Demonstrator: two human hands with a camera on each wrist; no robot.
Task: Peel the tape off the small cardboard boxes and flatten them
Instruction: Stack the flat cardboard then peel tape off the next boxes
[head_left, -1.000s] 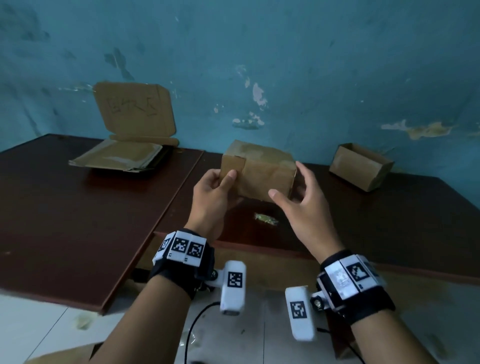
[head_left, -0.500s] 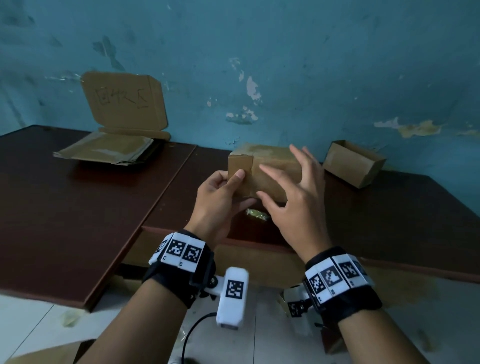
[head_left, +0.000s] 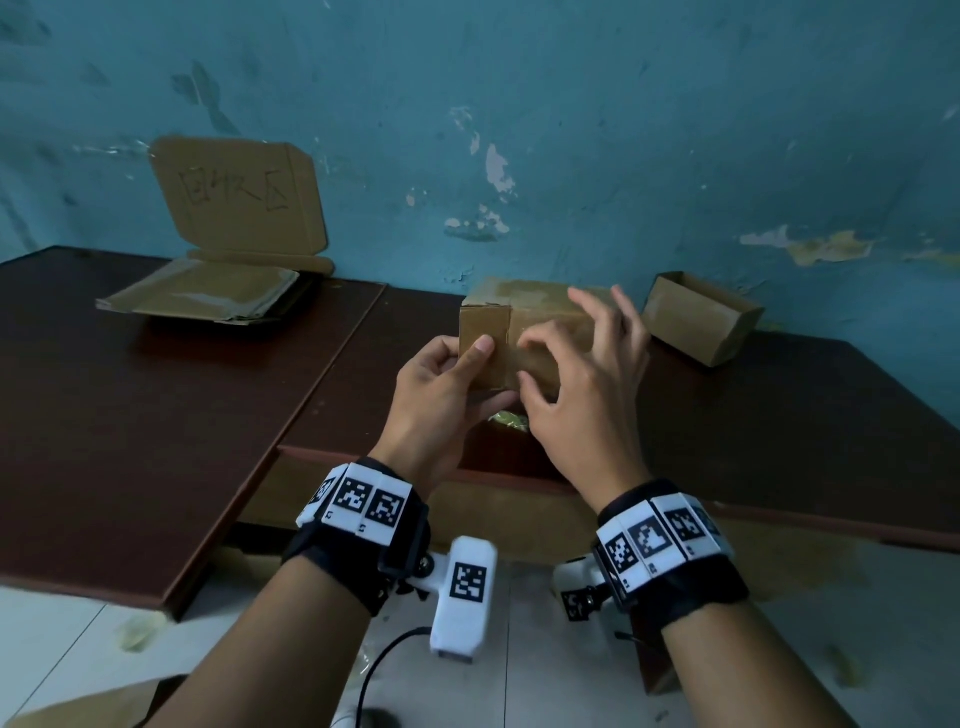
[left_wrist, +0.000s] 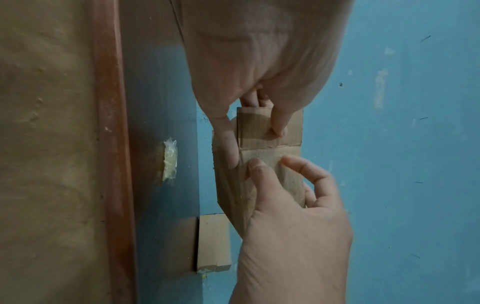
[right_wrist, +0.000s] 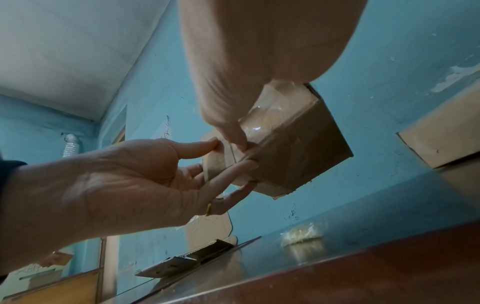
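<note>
I hold a small closed cardboard box (head_left: 540, 322) in the air over the dark table (head_left: 156, 415). My left hand (head_left: 452, 384) grips its left end, thumb on the front face and fingers behind. Clear glossy tape (right_wrist: 262, 119) wraps the box. My right hand (head_left: 582, 395) is at the front face. Its index fingertip (right_wrist: 240, 142) touches the tape's edge and the thumb (left_wrist: 259, 168) lies by the lower edge, with the other fingers spread. The left wrist view shows the box (left_wrist: 270, 144) between both hands; I see no tape lifted.
A crumpled wad of tape (head_left: 511, 418) lies on the table under my hands. An open-topped small box (head_left: 701, 317) stands at the right by the wall. Flattened cardboard (head_left: 202, 293) is piled at the back left under a leaning cardboard sign (head_left: 239, 197).
My right hand moved from the box's right end onto its front face and bent its index fingertip to the tape edge. The left hand kept its grip on the left end.
</note>
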